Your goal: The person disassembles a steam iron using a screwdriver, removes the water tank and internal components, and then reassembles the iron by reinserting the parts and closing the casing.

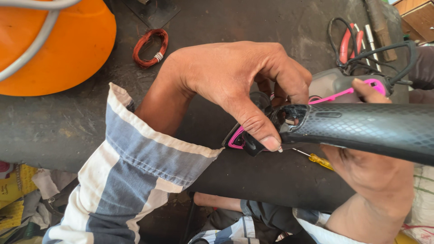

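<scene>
My left hand (pixel 235 81) reaches across from the left and pinches the open end of a long black textured handle (pixel 366 129), thumb tip on its lower edge. The handle belongs to a grey and pink appliance body (pixel 334 86) with black wires coming out of it. My right hand (pixel 375 176) supports the handle from below, and its thumb lies on the pink trim at the top. A small black and pink part (pixel 239 140) hangs at the handle's end under my left fingers.
A yellow-handled screwdriver (pixel 318 159) lies on the dark work surface (pixel 58 131) below the handle. A coil of copper wire (pixel 150 47) sits at the back, beside an orange dome-shaped object (pixel 68 49). Red-handled pliers (pixel 350 43) and metal tools lie at the top right.
</scene>
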